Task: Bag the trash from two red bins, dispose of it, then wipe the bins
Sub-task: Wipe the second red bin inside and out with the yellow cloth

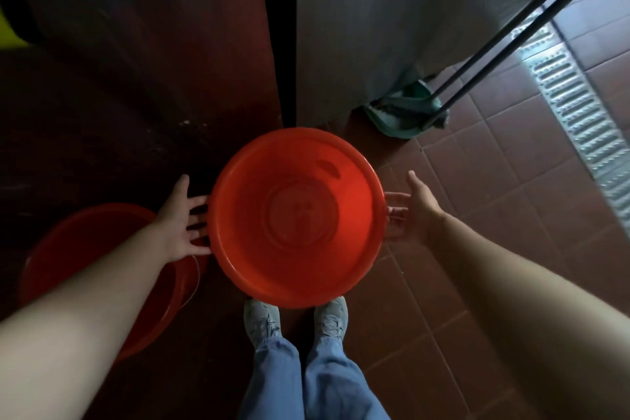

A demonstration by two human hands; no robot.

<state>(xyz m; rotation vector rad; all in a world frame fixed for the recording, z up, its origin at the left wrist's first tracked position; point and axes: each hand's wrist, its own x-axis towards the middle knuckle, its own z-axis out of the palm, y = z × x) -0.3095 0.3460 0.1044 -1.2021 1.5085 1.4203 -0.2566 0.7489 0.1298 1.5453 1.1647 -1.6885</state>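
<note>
Head view: the red bin [245, 232] sits between the two grips, mouth up toward the camera and bare bottom showing (being round, it has no long axis). The left grip [180, 218] is released, its fingers straight and spread against the rim's left edge. The right grip [414, 211] is likewise released, fingertips at the right edge. Beyond the grips a wall [375, 27] closes the way ahead. Open tiled floor [477, 181] lies right of the right grip. A second red bin [85, 239] sits below the left grip.
</note>
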